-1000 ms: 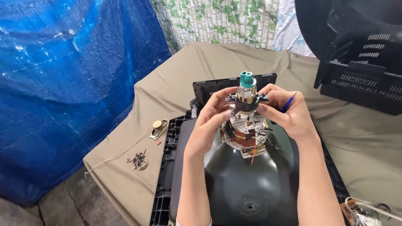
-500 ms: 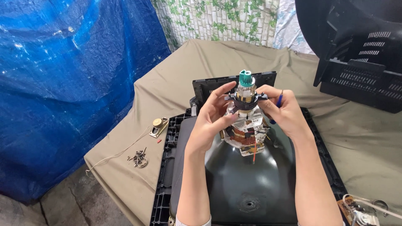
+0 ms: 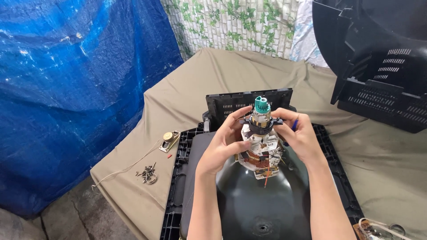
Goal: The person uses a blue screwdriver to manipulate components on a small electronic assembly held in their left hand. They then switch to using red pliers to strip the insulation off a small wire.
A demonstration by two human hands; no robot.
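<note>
Left hand (image 3: 221, 149) and right hand (image 3: 301, 138): fingers clasp black collar (image 3: 261, 122) below green cap (image 3: 262, 104); keep grip even, level

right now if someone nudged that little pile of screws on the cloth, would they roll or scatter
The screws would probably scatter, being a loose heap of small pieces. The soft, wrinkled cloth likely stops them rolling far. Yet they lie close to its edge, so a hard push might send some onto the floor.
</note>
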